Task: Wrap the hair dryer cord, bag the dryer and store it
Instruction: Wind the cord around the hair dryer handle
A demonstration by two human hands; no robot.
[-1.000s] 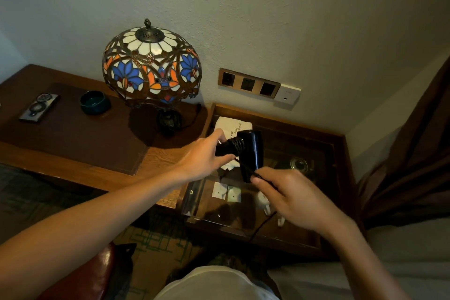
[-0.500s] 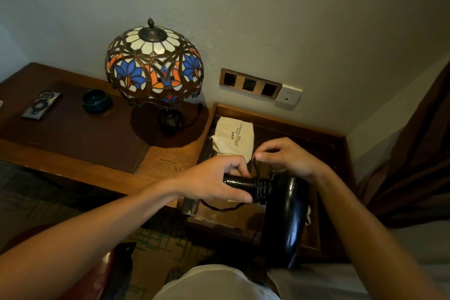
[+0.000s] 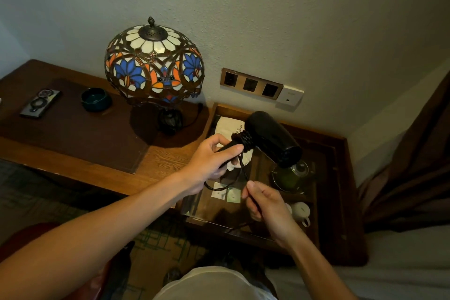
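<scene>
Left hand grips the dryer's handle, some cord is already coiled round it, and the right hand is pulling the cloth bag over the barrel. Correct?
Not quite. The head view shows the right hand holding the loose cord, not the bag. The bag lies on the glass-topped table behind the dryer. The left hand does grip the handle, with cord coiled round it.

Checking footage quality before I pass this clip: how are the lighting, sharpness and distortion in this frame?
Head view: dim, warm lighting with dark corners; the black hair dryer and its cord show little detail against the shadowed wooden tray. Left hand and right hand look reasonably sharp. Wide-angle bending shows on the wall edges and forearms. No strong glare; the lamp is unlit.
</scene>
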